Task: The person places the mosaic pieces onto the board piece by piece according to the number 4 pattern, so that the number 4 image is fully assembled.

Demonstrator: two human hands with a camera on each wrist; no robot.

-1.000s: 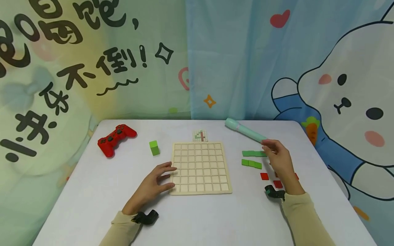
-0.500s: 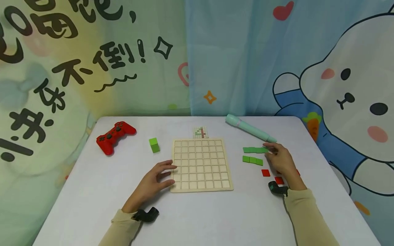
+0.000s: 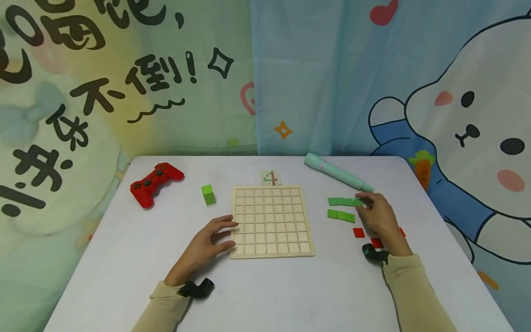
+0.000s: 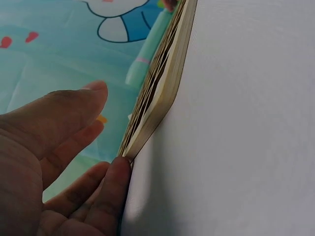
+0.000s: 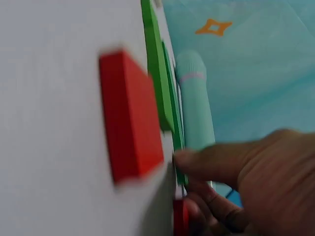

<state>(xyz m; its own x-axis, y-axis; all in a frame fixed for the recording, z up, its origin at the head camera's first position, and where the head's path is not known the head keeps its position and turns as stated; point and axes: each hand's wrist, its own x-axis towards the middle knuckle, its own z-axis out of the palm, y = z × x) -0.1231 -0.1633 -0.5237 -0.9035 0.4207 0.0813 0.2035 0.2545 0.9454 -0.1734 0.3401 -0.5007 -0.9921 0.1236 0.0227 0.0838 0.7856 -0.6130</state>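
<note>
My left hand [image 3: 209, 244] lies at the left edge of a wooden grid board [image 3: 271, 223], fingers loosely spread. In the left wrist view, fingertips [image 4: 118, 169] touch the board's edge near a corner, while the thumb stands apart from it. My right hand [image 3: 379, 219] pinches the right end tile of a dark green tile row [image 3: 342, 201] between thumb and finger. A lighter green tile row [image 3: 341, 216] lies just in front. Red square tiles [image 3: 358, 233] lie under and around the right hand, some partly hidden. One red tile [image 5: 130, 118] looms close in the right wrist view.
A mint-green tube-shaped object [image 3: 338, 173] lies behind the tile rows, its near end close to the right hand. A small gridded pattern card [image 3: 270, 178] sits behind the board. Left are a green block [image 3: 209, 195] and a red game controller [image 3: 156, 184] on the white table [image 3: 265, 295].
My right hand has come slightly nearer, from over the tube's end down to the end of the dark green row. The left hand stays at the board. The head view has tilted slightly.
</note>
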